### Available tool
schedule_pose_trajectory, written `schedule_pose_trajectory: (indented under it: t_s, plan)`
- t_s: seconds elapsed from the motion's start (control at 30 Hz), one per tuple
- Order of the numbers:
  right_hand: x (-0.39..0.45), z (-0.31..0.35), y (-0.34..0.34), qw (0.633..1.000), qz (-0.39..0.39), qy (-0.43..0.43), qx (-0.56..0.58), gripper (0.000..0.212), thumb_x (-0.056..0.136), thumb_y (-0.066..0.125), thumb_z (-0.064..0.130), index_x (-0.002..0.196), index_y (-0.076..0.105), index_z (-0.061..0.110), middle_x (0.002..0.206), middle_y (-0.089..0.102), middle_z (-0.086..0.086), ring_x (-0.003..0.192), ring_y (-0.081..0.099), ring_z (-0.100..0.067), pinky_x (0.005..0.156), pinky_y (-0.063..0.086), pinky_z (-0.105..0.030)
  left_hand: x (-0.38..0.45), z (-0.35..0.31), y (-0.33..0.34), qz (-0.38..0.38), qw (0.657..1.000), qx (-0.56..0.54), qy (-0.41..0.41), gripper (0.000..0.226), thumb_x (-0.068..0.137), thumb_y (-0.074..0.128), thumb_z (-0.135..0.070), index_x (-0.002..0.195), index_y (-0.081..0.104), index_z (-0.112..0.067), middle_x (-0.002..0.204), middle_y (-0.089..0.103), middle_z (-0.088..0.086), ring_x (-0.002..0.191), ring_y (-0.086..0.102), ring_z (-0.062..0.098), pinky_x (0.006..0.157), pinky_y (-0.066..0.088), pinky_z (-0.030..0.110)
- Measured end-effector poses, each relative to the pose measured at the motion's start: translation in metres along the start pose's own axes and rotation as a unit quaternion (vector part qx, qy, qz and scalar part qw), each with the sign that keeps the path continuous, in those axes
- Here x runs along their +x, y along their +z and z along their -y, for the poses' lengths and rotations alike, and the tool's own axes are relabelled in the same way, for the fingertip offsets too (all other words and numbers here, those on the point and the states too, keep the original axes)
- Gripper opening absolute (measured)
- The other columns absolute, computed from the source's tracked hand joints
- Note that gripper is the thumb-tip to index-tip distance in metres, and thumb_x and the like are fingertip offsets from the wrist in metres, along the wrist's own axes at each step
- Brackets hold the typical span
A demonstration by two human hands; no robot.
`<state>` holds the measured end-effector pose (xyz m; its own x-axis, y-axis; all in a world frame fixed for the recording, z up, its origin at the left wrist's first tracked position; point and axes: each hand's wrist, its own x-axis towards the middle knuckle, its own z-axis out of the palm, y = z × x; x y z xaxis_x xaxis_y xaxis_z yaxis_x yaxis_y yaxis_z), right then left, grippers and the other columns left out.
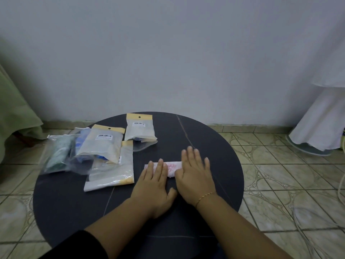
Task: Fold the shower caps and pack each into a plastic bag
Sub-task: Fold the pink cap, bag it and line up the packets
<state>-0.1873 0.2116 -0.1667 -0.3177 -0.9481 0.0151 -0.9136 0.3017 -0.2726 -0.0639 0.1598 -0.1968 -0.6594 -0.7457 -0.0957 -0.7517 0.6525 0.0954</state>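
On the round dark table [74,212], the left hand [155,186] and right hand [196,176] lie side by side, both flat with fingers straight and lightly spread, pressing down on a folded white shower cap with pink print [172,167]. The cap forms a narrow flattened strip near the table's middle, its ends hidden under the fingers. A thin gold bracelet [204,197] circles the right wrist. To the left sits a loose pile of clear plastic bags with yellowish header strips [104,144]; their white barcode labels are too small to read.
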Motion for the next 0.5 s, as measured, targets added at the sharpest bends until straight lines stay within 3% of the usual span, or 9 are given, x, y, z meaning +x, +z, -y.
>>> schedule_pose_trajectory:
  t_s: [0.07, 0.13, 0.23, 0.33, 0.43, 0.5]
  plan:
    - [0.002, 0.002, 0.002, 0.996, 0.043, -0.075, -0.006, 0.054, 0.100, 0.012, 0.031, 0.150, -0.005, 0.020, 0.158, -0.015, 0.005, 0.143, -0.018, -0.010, 0.115, -0.014, -0.039, 0.002, 0.003, 0.002, -0.003, 1.000, -0.013, 0.017, 0.093, 0.060, -0.018, -0.063, 0.140, -0.025, -0.017, 0.154, -0.026, 0.003, 0.140, -0.026, 0.022, 0.114, -0.014, 0.034]
    - [0.006, 0.000, 0.006, 0.992, 0.090, -0.092, -0.008, 0.052, 0.101, 0.010, 0.031, 0.151, 0.000, 0.021, 0.159, -0.009, 0.006, 0.144, -0.014, -0.008, 0.117, -0.011, -0.039, 0.003, 0.004, 0.002, -0.014, 0.999, -0.027, 0.025, 0.086, 0.067, -0.016, -0.062, 0.142, -0.023, -0.020, 0.155, -0.023, 0.002, 0.141, -0.026, 0.020, 0.114, -0.015, 0.032]
    - [0.008, -0.006, 0.003, 0.996, 0.051, -0.070, 0.017, 0.049, 0.101, 0.017, 0.032, 0.149, 0.020, 0.024, 0.157, 0.017, 0.006, 0.144, 0.011, -0.009, 0.116, 0.007, -0.035, 0.006, 0.001, -0.001, -0.031, 0.998, -0.053, 0.017, 0.067, 0.094, 0.006, -0.055, 0.150, -0.011, -0.021, 0.157, -0.016, -0.002, 0.142, -0.021, 0.017, 0.115, -0.013, 0.030]
    - [0.007, -0.008, -0.006, 1.000, -0.006, -0.021, 0.015, 0.041, 0.097, 0.030, 0.024, 0.132, 0.051, 0.024, 0.132, 0.054, 0.004, 0.122, 0.046, -0.016, 0.101, 0.031, -0.034, 0.009, -0.004, -0.002, -0.051, 0.997, -0.054, 0.003, 0.062, 0.099, 0.014, -0.051, 0.151, -0.005, -0.024, 0.158, -0.012, -0.002, 0.144, -0.018, 0.017, 0.116, -0.010, 0.034]
    - [0.007, -0.011, -0.011, 0.980, 0.026, 0.088, 0.176, 0.036, 0.096, 0.042, 0.020, 0.128, 0.056, 0.019, 0.128, 0.056, -0.002, 0.116, 0.052, -0.020, 0.098, 0.041, -0.032, 0.012, -0.008, -0.001, -0.093, 0.991, -0.068, -0.073, 0.069, 0.096, 0.025, -0.057, 0.151, 0.006, -0.020, 0.159, 0.001, 0.004, 0.146, -0.007, 0.022, 0.117, -0.002, 0.037]
    - [0.005, -0.013, -0.014, 0.955, 0.020, 0.143, 0.257, 0.033, 0.092, 0.049, 0.016, 0.124, 0.058, 0.010, 0.124, 0.060, -0.007, 0.112, 0.056, -0.023, 0.092, 0.046, -0.030, 0.012, -0.009, -0.004, -0.149, 0.974, -0.099, -0.136, 0.065, 0.091, 0.040, -0.058, 0.142, 0.033, -0.018, 0.148, 0.031, 0.004, 0.140, 0.018, 0.022, 0.114, 0.015, 0.033]
